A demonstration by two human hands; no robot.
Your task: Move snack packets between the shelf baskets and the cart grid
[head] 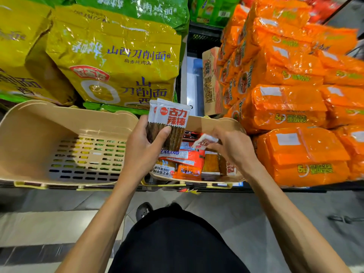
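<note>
Left hand [146, 148] centre frame, curled round two white-topped stick packets [169, 123], held upright, thumb across front. Right hand [230, 146] right of centre, fingertips pinching small white-red packet [204, 141] just above right beige basket [212, 125]. Basket holds heap of mixed snack packets [187, 162]. Left beige basket [39, 125] lower left, slotted floor showing. Yellow noodle bags [118, 56] upper left; orange noodle packs [295, 105] right.

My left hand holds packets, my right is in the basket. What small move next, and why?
Probably lift the white packet that your right hand pinches out of the basket and stack it with the packets your left hand grips; they look alike.
</note>
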